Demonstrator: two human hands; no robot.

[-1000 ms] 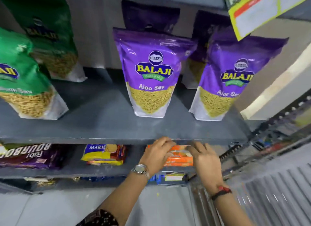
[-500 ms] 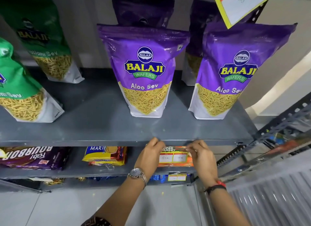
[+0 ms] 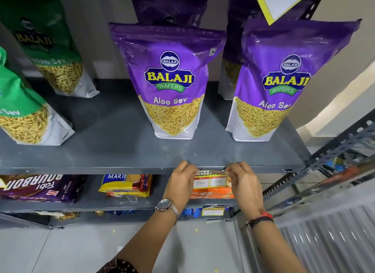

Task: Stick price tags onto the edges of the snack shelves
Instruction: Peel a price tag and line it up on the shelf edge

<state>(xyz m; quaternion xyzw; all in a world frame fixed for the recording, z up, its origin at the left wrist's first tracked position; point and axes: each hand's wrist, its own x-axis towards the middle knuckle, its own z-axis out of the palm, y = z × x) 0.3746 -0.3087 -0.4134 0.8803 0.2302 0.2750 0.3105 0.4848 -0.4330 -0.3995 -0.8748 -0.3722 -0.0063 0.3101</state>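
Observation:
A price tag (image 3: 211, 181) with two white handwritten boxes hangs against the front edge of the grey snack shelf (image 3: 121, 168). My left hand (image 3: 181, 182) pinches the tag's left end and my right hand (image 3: 244, 183) pinches its right end, both at the shelf lip. Two purple Aloo Sev bags (image 3: 172, 79) (image 3: 284, 83) stand on the shelf just behind the tag. Another yellow-bordered tag (image 3: 213, 211) sits on the edge of the shelf below, and a large tag (image 3: 282, 2) hangs from the shelf above at top right.
Green sev bags (image 3: 26, 110) stand at the left of the shelf. Biscuit packs (image 3: 125, 186) (image 3: 38, 188) and an orange pack (image 3: 213, 192) lie on the lower shelf. A slotted metal upright (image 3: 316, 167) and a second rack flank the right. Grey floor tiles lie below.
Both hands have lifted the tag from in front of the orange pack up to the shelf's front edge; the view has tilted closer to the shelf.

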